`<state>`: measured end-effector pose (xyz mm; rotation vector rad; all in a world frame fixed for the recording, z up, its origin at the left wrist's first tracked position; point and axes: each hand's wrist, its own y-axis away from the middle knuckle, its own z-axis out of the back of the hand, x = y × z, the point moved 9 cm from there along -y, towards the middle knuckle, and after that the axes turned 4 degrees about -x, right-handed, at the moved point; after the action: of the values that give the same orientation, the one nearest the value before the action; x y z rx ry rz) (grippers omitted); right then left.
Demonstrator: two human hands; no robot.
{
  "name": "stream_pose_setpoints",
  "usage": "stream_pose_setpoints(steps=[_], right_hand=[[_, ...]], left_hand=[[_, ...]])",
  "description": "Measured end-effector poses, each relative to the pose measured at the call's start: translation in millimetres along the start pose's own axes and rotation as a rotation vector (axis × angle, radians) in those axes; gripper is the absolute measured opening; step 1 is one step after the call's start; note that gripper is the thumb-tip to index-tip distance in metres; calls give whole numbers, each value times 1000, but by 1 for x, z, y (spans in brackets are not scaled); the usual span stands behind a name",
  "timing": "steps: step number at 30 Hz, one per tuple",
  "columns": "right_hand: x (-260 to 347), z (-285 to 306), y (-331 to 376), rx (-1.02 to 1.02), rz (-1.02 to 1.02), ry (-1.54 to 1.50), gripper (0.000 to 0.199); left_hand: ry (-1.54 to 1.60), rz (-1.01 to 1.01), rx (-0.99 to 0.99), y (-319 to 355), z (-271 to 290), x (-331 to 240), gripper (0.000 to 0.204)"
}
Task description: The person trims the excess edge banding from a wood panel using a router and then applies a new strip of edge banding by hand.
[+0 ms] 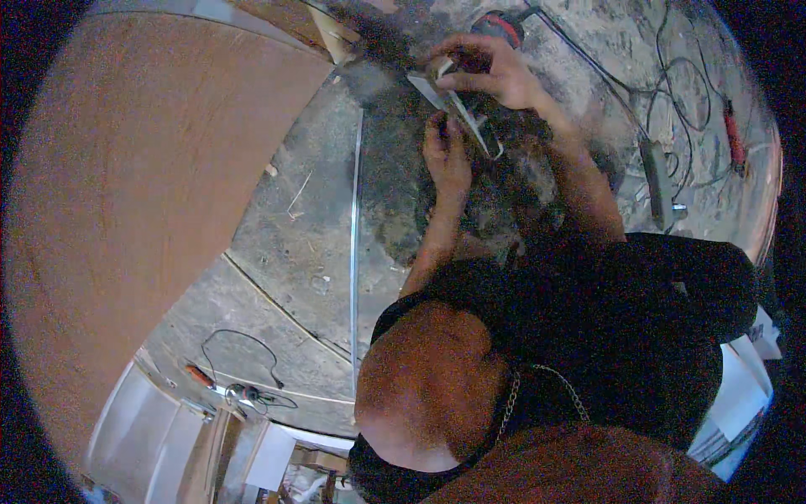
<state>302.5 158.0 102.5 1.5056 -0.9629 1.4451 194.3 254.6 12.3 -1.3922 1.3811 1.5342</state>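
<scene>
A narrow, light-coloured metal strip (pixel 472 124) with bent edges is held slantwise above a dark patch of floor. My right hand (pixel 502 77) is closed on its upper part, thumb and fingers curled round it. From below, my left hand (pixel 449 160) reaches the strip's near side with bent fingers; its fingertips are partly in shadow, seemingly gripping the edge. Just beyond my right hand is a black and red corded power tool (pixel 501 29), partly covered by the hand.
A large brown board (pixel 159 168) fills the left side. A long thin metal strip (pixel 356 218) lies on the grey floor. Cables and a red-handled tool (pixel 734 139) lie at right beside a long grey bar (pixel 653 181). Another corded tool (pixel 243 392) lies at lower left.
</scene>
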Motion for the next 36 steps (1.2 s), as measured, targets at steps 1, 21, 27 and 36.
stream_pose_setpoints(steps=[1, 21, 27, 36], right_hand=[[2, -5, -3, -1, 29, -14, 33], [-1, -20, -6, -35, -102, -136, 39], [-10, -1, 5, -81, -3, -154, 31], [-12, -12, -17, -8, -21, -136, 34]], left_hand=[[20, 36, 1, -3, 4, 3, 30], [-105, 5, -154, -49, 21, -26, 38], [-6, -21, -86, -32, -7, -52, 39], [-64, 61, -110, 13, 23, 26, 40]])
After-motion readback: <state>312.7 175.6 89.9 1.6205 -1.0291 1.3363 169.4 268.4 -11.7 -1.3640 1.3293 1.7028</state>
